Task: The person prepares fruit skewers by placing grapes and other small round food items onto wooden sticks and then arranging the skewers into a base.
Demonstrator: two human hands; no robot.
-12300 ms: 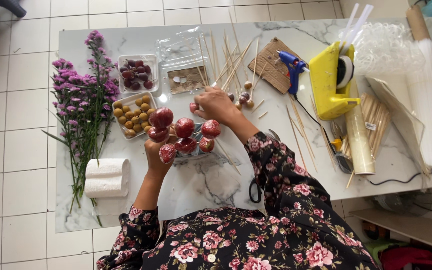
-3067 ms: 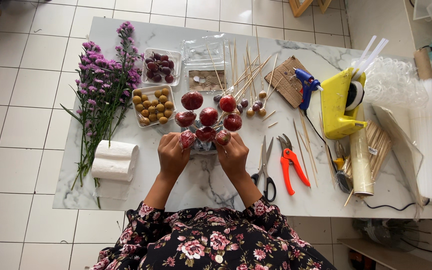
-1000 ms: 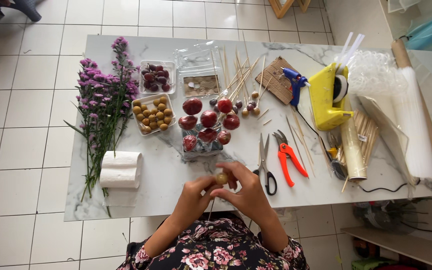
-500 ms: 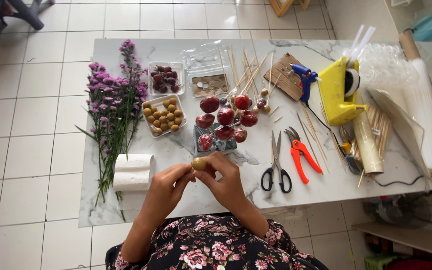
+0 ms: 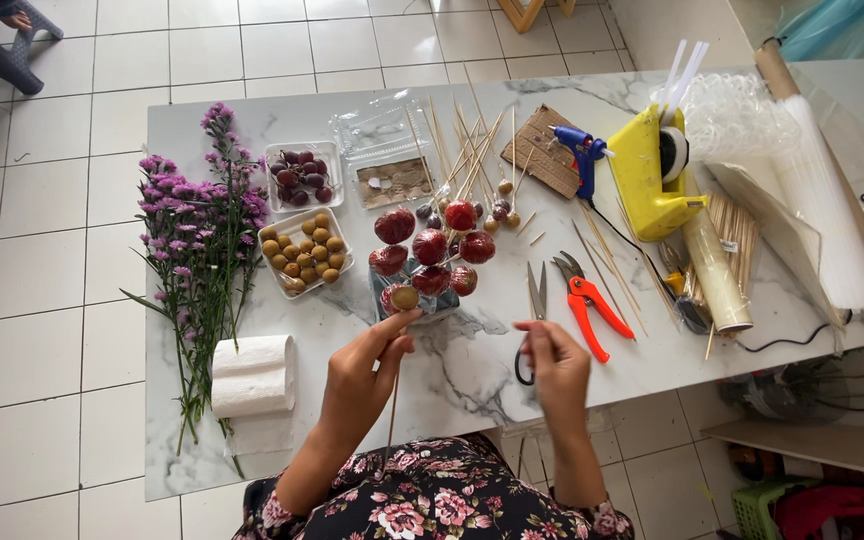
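Skewered golden fruit (image 5: 405, 297) sits pinched at its stick in your left hand (image 5: 357, 375), raised toward the red fruit cluster (image 5: 432, 250) at twelve o'clock, seemingly for matching height. Your right hand (image 5: 555, 362), fingers loosely curled and holding nothing, hovers beside the scissors (image 5: 532, 310).

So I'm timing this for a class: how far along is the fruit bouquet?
Done: several red fruits stand skewered in a cluster. In hand: the left hand holds a skewered yellow fruit beside the cluster; the right hand is at the scissors. Left: trays of fruit, flowers and wrap lie unused.
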